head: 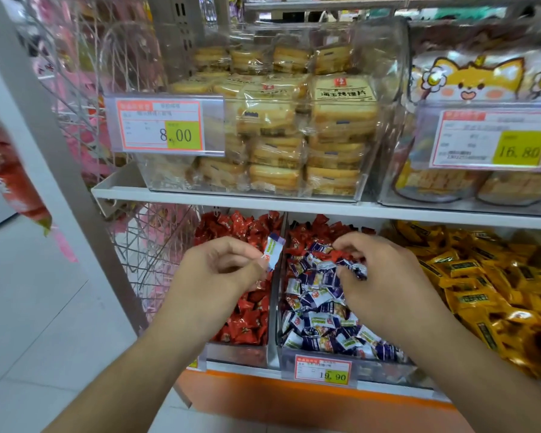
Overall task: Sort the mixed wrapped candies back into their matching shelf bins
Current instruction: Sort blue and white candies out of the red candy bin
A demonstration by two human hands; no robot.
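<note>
The left hand (222,264) pinches one white-and-purple wrapped candy (273,250) at its fingertips, held above the clear divider wall (277,276) between the bin of red wrapped candies (247,320) and the middle bin of purple-and-white wrapped candies (319,314). The right hand (369,270) is down in the middle bin, its fingers curled around a dark purple wrapped candy (355,268) close to a patch of red wrappers (313,235) heaped at the back of that bin.

The held candy looks to belong with the purple ones, so the risk is a loose fingertip pinch letting it drop on the red side of the divider. The wrappers are slick, and the right hand could drag neighbours along or bury the stray reds deeper.

To the right lies a bin of yellow foil packets (481,282). Above, the white shelf (325,207) carries a clear box of wrapped toast slices (281,126) and overhangs the back of the bins, crowding any reach for those reds. A price tag (322,370) fronts the middle bin.
</note>
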